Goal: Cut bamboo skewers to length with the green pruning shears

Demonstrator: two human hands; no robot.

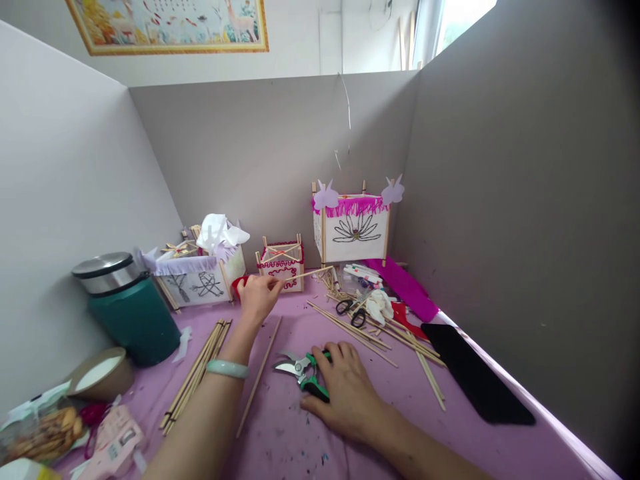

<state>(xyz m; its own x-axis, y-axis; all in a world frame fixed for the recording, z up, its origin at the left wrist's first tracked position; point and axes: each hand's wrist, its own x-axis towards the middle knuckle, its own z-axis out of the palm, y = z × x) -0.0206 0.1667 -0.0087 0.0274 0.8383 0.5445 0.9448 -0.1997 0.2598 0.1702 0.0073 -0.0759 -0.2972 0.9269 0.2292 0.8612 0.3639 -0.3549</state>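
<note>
My left hand [259,297] pinches one end of a thin wooden stick [315,272], which points right in front of a small pink-trimmed stick-framed box [293,270]. My right hand [345,387] lies over the green handles of the pruning shears [295,367], fingers and thumb around them. The blades are apart and point left, with nothing between them. Left of the shears, a single loose stick [260,377] lies on the purple cloth [280,440]. A bundle of sticks [197,370] rests beside my left forearm.
At the back stand a white lantern with a flower drawing [356,237] and a lavender-trimmed box [193,283]. Black scissors [353,312] lie among scattered sticks [360,337]. A black slab [477,373] is at right; a green flask [133,313] and bowl [103,377] are at left.
</note>
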